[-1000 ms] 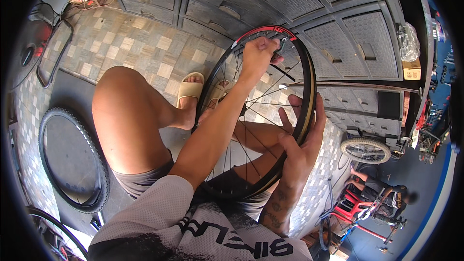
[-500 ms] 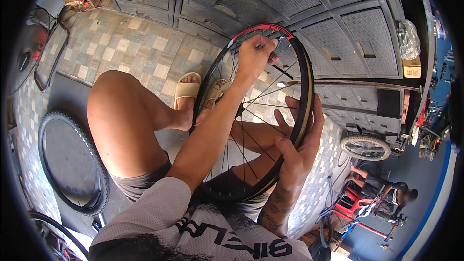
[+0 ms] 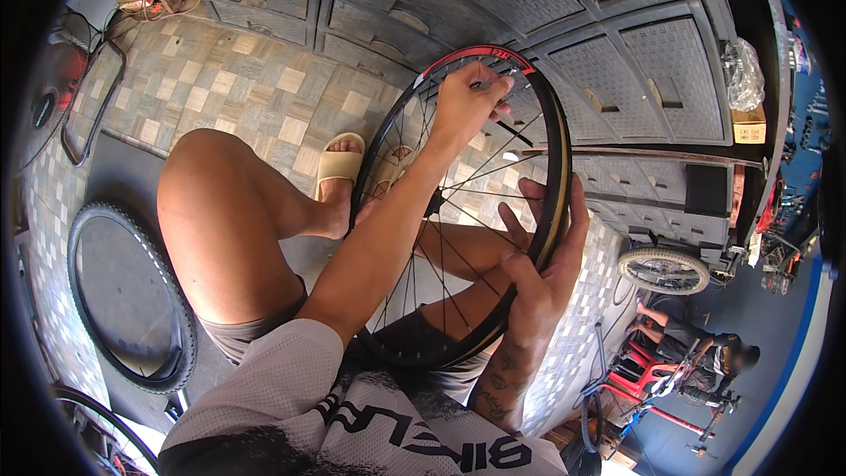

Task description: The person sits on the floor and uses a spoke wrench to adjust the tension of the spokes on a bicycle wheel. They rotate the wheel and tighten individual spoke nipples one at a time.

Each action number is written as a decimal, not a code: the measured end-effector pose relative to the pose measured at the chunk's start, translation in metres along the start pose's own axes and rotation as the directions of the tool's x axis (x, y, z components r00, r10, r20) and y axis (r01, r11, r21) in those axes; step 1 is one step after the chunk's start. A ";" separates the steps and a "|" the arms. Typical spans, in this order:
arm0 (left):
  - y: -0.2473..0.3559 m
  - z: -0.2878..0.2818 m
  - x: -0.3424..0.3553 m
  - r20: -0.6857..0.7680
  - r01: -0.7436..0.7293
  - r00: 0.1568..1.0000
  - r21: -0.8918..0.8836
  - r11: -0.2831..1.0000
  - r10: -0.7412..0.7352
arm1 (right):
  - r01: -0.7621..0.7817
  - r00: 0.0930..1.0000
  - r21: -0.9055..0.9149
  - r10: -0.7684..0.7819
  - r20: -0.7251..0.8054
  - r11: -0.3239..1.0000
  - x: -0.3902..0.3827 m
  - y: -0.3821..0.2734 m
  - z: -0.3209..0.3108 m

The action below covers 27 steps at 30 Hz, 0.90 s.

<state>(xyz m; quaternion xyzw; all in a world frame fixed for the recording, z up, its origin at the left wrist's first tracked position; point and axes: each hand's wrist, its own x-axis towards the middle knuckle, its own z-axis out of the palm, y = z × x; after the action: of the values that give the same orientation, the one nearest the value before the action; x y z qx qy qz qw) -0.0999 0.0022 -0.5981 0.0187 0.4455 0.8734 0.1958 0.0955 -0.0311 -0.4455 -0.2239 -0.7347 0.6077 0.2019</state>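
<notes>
Head view: wheel [image 3: 556,139] stood tilted over the lap, lower edge down at the shorts [image 3: 251,335], top edge just beside the drawers [image 3: 612,79]. Couldn't tell if it touched them.

Left hand [image 3: 469,108] reached across the spokes to the inner top edge, by the red patch [image 3: 449,60]. Fingertips pinched together on a small object [image 3: 514,77], mostly hidden, type unclear. Left forearm crossed in front of the wheel.

Right hand [image 3: 545,280] gripped the right edge: rim between thumb and fingers, two fingers spread inside by the spokes.

Tight side was the top. Left edge ran just beside a sandal [image 3: 337,165]; beyond it, floor [image 3: 256,79] stretched wide toward the fan [image 3: 51,101]. Tyre [image 3: 188,335] lay on the mat [image 3: 128,166], left of the thigh, well apart from the wheel. Right side: a narrower floor strip, then a second wheel [image 3: 665,271]; co-worker [image 3: 686,339] sat farther off, by a red chair [image 3: 648,368].
</notes>
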 end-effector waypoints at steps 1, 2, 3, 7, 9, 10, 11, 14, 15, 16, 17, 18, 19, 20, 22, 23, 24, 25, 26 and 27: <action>0.000 0.000 0.003 -0.007 0.001 1.000 0.054 0.999 0.000 | -0.005 1.000 0.001 0.005 0.002 1.000 0.000 0.000 -0.001; 0.000 -0.001 0.007 0.010 -0.016 1.000 0.107 0.994 0.015 | -0.003 1.000 0.008 0.003 0.005 1.000 0.000 0.000 -0.001; -0.001 -0.001 0.012 0.022 0.028 0.999 0.152 0.988 -0.032 | 0.000 1.000 0.015 -0.001 0.008 1.000 0.000 0.001 -0.001; -0.003 -0.001 0.025 0.135 0.053 0.986 0.284 0.958 -0.094 | 0.001 1.000 0.013 -0.001 0.001 1.000 0.000 0.001 0.000; -0.006 -0.001 0.024 0.159 0.057 0.982 0.273 0.960 -0.103 | 0.018 0.999 -0.015 -0.018 -0.032 1.000 0.000 0.001 0.002; -0.007 -0.002 0.022 0.161 0.075 0.980 0.245 0.967 -0.117 | 0.027 0.999 -0.032 -0.028 -0.034 0.999 0.000 0.001 0.001; -0.009 -0.002 0.018 0.169 0.100 0.976 0.212 0.972 -0.138 | 0.019 0.999 -0.017 -0.020 -0.028 1.000 0.000 0.001 0.001; -0.011 -0.007 0.011 0.063 0.107 0.993 -0.163 0.981 -0.098 | 0.005 1.000 -0.001 -0.005 0.009 1.000 0.000 0.000 -0.001; -0.010 -0.009 0.010 0.080 0.101 0.993 -0.151 0.983 -0.089 | 0.004 1.000 -0.003 -0.004 0.005 1.000 0.000 0.000 -0.001; -0.009 -0.010 0.008 0.099 0.082 0.993 -0.145 0.986 -0.068 | 0.003 1.000 -0.005 -0.003 0.003 1.000 0.000 0.001 -0.001; -0.007 -0.012 0.008 0.118 0.064 0.992 -0.138 0.988 -0.048 | 0.002 1.000 -0.004 -0.002 0.001 1.000 0.000 0.001 -0.001; -0.003 -0.013 0.007 0.142 0.041 0.989 -0.093 0.995 -0.027 | 0.000 1.000 -0.004 0.000 -0.001 1.000 0.000 0.001 -0.001; 0.001 -0.014 0.007 0.166 0.016 0.986 -0.048 0.999 -0.008 | 0.009 1.000 -0.007 -0.009 0.004 1.000 0.000 0.001 -0.001; 0.006 -0.016 0.008 0.189 0.063 0.980 0.039 0.997 -0.069 | 0.002 1.000 0.001 -0.002 0.000 1.000 0.000 0.001 -0.001; 0.018 -0.024 0.014 0.235 -0.054 0.972 0.264 0.963 -0.009 | 0.008 1.000 0.000 -0.008 -0.002 1.000 0.000 0.001 -0.001; 0.023 -0.028 0.017 0.255 -0.075 0.967 0.389 0.918 -0.029 | 0.007 1.000 0.007 -0.007 0.004 1.000 0.000 0.001 -0.001; 0.025 -0.031 0.019 0.290 -0.268 0.951 0.583 0.767 0.112 | 0.008 1.000 0.008 -0.008 0.007 1.000 0.000 0.001 -0.001; 0.027 -0.034 0.023 0.356 -0.427 0.904 0.727 0.538 0.237 | 0.010 1.000 0.010 -0.010 0.010 1.000 0.000 0.001 -0.002; 0.028 -0.036 0.025 0.446 -0.563 0.798 0.790 0.240 0.405 | 0.008 1.000 0.006 -0.008 0.006 1.000 0.000 0.002 -0.002; 0.028 -0.037 0.028 0.491 -0.599 0.766 0.780 0.183 0.415 | 0.008 1.000 0.004 -0.008 0.006 1.000 0.000 0.002 -0.002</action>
<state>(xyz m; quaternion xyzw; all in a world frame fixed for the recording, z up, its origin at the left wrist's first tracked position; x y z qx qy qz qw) -0.1421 -0.0312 -0.6025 0.3426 0.7951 0.4876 -0.1127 0.0968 -0.0292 -0.4470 -0.2187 -0.7350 0.6091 0.2026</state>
